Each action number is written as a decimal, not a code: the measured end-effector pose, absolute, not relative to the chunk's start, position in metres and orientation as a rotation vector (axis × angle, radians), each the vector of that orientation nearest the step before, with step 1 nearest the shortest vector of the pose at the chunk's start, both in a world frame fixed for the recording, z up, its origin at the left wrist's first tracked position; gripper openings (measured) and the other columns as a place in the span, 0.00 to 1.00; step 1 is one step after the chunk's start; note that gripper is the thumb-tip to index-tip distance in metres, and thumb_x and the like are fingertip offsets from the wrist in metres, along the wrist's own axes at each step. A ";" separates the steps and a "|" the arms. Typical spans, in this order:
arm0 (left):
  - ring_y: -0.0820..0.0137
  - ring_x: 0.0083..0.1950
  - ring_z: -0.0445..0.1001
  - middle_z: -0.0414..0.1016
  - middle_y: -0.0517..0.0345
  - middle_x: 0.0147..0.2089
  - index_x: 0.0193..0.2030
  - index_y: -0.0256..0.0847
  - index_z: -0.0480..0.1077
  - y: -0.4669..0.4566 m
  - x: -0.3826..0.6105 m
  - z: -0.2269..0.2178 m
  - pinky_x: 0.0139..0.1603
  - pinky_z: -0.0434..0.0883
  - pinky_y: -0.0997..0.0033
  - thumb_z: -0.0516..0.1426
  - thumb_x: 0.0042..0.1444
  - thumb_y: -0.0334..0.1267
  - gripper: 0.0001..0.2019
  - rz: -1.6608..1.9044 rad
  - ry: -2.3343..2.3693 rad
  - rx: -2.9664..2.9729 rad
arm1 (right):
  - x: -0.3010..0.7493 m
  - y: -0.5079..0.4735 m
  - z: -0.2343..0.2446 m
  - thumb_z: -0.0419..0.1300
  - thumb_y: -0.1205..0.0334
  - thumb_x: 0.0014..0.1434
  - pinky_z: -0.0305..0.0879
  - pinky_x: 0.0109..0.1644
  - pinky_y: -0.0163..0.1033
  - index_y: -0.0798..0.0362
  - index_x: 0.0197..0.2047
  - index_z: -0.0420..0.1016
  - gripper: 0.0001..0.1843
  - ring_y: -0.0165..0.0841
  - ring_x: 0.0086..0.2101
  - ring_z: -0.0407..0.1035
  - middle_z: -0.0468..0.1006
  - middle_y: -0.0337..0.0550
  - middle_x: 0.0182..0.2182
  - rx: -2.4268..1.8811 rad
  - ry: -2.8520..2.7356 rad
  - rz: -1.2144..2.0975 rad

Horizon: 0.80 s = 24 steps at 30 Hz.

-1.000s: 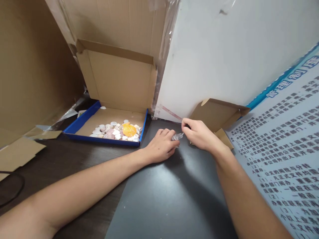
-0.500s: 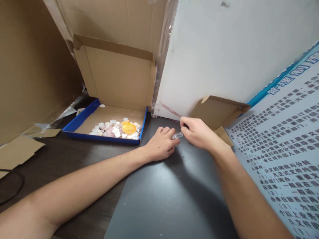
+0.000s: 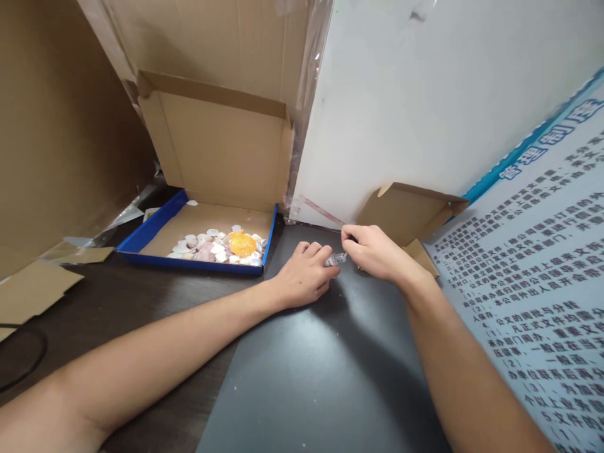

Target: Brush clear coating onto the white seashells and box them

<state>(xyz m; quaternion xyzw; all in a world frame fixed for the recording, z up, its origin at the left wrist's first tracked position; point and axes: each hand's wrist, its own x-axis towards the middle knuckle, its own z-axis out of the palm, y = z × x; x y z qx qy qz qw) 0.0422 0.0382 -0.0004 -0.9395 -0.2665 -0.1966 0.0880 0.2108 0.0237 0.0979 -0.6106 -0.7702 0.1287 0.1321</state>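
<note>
My left hand [image 3: 309, 272] rests low over the dark grey mat [image 3: 283, 384], its fingers wrapped round a small clear tube-like container [image 3: 336, 258] with grey markings. The container's end points right, and most of its body is hidden by the fingers. Close beside that end, my right hand [image 3: 370, 250] is closed in a pinch. What its fingertips hold, if anything, cannot be made out. A thin reddish strip [image 3: 321, 211] runs up and left from behind the right hand; whether it touches the fingers is unclear.
Left of my hands, an open blue-edged cardboard box [image 3: 189, 267] holds several seashells [image 3: 207, 246] and an orange piece [image 3: 243, 244]. Another cardboard box [image 3: 406, 211] leans at the back right. A printed sheet [image 3: 528, 264] stands at right; cardboard scraps [image 3: 35, 296] lie at left.
The view has shifted slightly. The clear container's end shows a little more between my hands, while both hands keep nearly the same places.
</note>
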 end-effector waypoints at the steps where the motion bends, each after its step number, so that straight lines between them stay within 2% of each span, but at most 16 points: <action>1: 0.58 0.48 0.61 0.65 0.48 0.47 0.42 0.43 0.72 0.038 0.042 0.000 0.48 0.58 0.55 0.51 0.60 0.35 0.09 -0.586 -0.796 -2.796 | 0.211 0.024 0.098 0.47 0.65 0.55 0.49 0.27 0.36 0.51 0.25 0.60 0.09 0.29 0.23 0.57 0.66 0.35 0.19 -1.780 -2.225 0.396; 7: 0.59 0.47 0.61 0.65 0.48 0.47 0.41 0.43 0.72 0.039 0.042 0.000 0.48 0.57 0.56 0.51 0.60 0.34 0.09 -0.607 -0.829 -2.796 | 0.216 0.024 0.101 0.49 0.64 0.54 0.53 0.29 0.35 0.51 0.27 0.65 0.07 0.29 0.25 0.60 0.69 0.35 0.22 -1.757 -2.185 0.401; 11: 0.59 0.47 0.61 0.65 0.48 0.47 0.41 0.42 0.72 0.040 0.041 0.000 0.48 0.57 0.56 0.51 0.60 0.34 0.09 -0.623 -0.820 -2.801 | 0.220 0.023 0.105 0.51 0.63 0.53 0.53 0.27 0.34 0.51 0.29 0.68 0.06 0.28 0.23 0.60 0.69 0.34 0.21 -1.718 -2.174 0.410; 19: 0.59 0.47 0.61 0.65 0.48 0.46 0.42 0.43 0.72 0.040 0.040 -0.001 0.48 0.58 0.57 0.52 0.59 0.34 0.09 -0.640 -0.809 -2.806 | 0.223 0.020 0.106 0.53 0.66 0.55 0.60 0.29 0.34 0.51 0.34 0.69 0.05 0.30 0.23 0.67 0.76 0.36 0.21 -1.661 -2.171 0.660; 24: 0.59 0.46 0.62 0.65 0.48 0.45 0.43 0.43 0.72 0.040 0.041 -0.001 0.47 0.58 0.56 0.52 0.59 0.34 0.09 -0.644 -0.805 -2.800 | 0.222 0.017 0.109 0.55 0.59 0.60 0.61 0.32 0.35 0.51 0.35 0.69 0.05 0.31 0.26 0.69 0.77 0.38 0.24 -1.643 -2.219 0.676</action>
